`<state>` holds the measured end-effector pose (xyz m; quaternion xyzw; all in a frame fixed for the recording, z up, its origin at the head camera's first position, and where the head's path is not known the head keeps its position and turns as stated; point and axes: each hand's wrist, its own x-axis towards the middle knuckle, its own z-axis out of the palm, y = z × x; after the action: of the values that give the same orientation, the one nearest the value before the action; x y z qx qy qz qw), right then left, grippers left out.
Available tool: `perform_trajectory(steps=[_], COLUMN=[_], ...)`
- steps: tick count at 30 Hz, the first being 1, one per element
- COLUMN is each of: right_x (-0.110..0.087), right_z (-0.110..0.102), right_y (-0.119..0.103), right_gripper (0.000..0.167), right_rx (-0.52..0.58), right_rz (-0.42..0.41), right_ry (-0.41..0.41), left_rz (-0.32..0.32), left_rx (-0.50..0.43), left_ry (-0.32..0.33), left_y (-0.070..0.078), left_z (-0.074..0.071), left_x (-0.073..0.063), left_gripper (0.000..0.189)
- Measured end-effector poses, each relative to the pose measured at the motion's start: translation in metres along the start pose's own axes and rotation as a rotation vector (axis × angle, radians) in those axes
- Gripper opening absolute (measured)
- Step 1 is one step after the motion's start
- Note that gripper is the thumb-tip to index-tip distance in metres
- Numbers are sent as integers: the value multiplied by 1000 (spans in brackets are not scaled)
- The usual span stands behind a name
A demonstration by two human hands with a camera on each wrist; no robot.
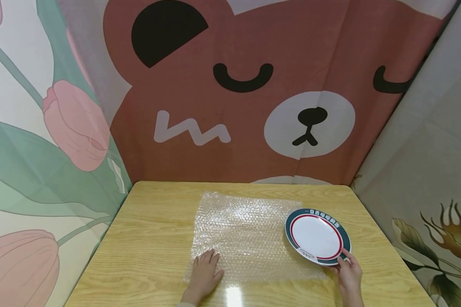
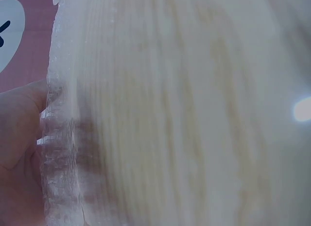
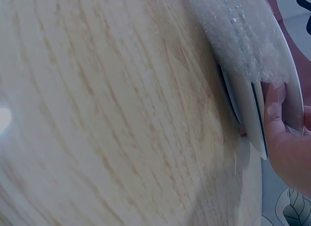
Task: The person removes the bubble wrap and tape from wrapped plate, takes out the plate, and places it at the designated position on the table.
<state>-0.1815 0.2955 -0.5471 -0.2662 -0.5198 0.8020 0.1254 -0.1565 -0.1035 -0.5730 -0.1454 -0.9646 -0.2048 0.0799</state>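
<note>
A round white plate (image 1: pixel 316 237) with a dark teal rim, a red ring and white lettering is tilted over the right part of a clear bubble wrap sheet (image 1: pixel 246 238). My right hand (image 1: pixel 347 270) pinches its near right edge, thumb on the top face and fingers beneath. From the right wrist, the plate's pale underside (image 3: pixel 291 65) appears beside the bubble wrap; a pale edge with a dark line lies lower, unclear whether reflection or another rim. My left hand (image 1: pixel 205 273) rests with extended fingers on the sheet's near left corner; its fingers are partly hidden in the left wrist view.
The sheet lies on a glossy wood-grain table (image 1: pixel 150 238), with a light reflection near the front edge. Printed cloths hang around it: a bear curtain (image 1: pixel 230 106) behind, tulips (image 1: pixel 77 128) at left and a pale floral cloth (image 1: pixel 426 170) at right.
</note>
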Motion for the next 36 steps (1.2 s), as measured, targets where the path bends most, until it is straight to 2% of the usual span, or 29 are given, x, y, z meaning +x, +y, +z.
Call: perform_trajectory(steps=[9, 18, 31, 36], right_x=[2, 0, -2, 0], right_z=[-6, -9, -12, -11], right_y=[0, -1, -4, -4], right_gripper=[37, 32, 38, 40], right_rx=[33, 42, 134, 82], right_rz=[-3, 3, 7, 22], right_ry=[-4, 5, 18, 33], left_rz=[5, 8, 4, 0], left_rx=[6, -4, -7, -7], left_ry=[7, 17, 7, -4], left_y=[0, -1, 1, 2], left_z=[0, 1, -3, -3], left_x=[0, 0, 0, 0], left_gripper=[45, 45, 46, 46])
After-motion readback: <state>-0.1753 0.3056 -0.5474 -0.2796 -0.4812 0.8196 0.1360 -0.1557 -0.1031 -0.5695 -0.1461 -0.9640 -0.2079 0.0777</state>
